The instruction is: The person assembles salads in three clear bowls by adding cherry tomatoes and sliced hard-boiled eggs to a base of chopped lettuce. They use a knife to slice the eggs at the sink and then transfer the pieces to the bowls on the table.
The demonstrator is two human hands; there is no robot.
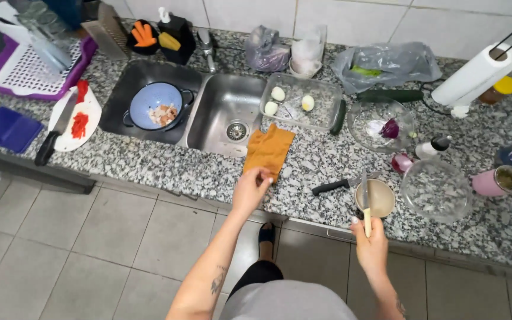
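Note:
My left hand point(251, 188) reaches to the near edge of an orange cloth point(268, 149) that lies on the speckled granite counter point(149, 163) in front of the sink; its fingertips pinch or touch the cloth's corner. My right hand point(371, 243) grips the pale handle of a knife point(365, 204) whose blade points away over a small beige bowl point(380, 198). A black-handled knife point(330, 187) lies just left of that bowl.
A double steel sink point(226, 112) holds a blue colander point(156, 105). A glass dish point(321, 106) holds three peeled eggs. Glass bowls point(437, 189), red onion point(390, 128), cucumbers point(389, 95), paper towel roll point(475, 74), white board with knife point(69, 118) and purple tray point(25, 71) surround them.

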